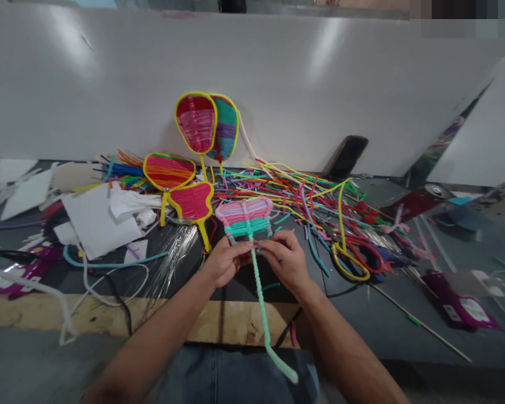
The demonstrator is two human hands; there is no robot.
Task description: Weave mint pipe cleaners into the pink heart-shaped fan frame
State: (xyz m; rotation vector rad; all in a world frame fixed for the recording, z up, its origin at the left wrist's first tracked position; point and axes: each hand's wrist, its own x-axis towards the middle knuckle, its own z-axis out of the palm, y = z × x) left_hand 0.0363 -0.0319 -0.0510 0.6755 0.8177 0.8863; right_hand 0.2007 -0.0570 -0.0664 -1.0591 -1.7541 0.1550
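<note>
A fan-shaped pipe-cleaner piece (247, 216), pink and lilac above and teal below, is held over the front of the table. Its twisted mint-green handle (258, 286) slants down toward my lap and bends near the end. My left hand (227, 261) pinches the lower edge of the piece beside the handle. My right hand (285, 257) is closed at the same edge, fingertips on a small pinkish strand. The fingertips of both hands nearly meet. Close to my left hand lies a pink fan with a yellow rim (192, 203).
Two finished fans (196, 123) lean on the white panel. Loose pipe cleaners (278, 188) cover the back of the table. Scissors (351, 261), a can (421, 200) and a purple packet (460, 303) lie right. A phone (349, 156) leans behind; white paper (103, 219) is left.
</note>
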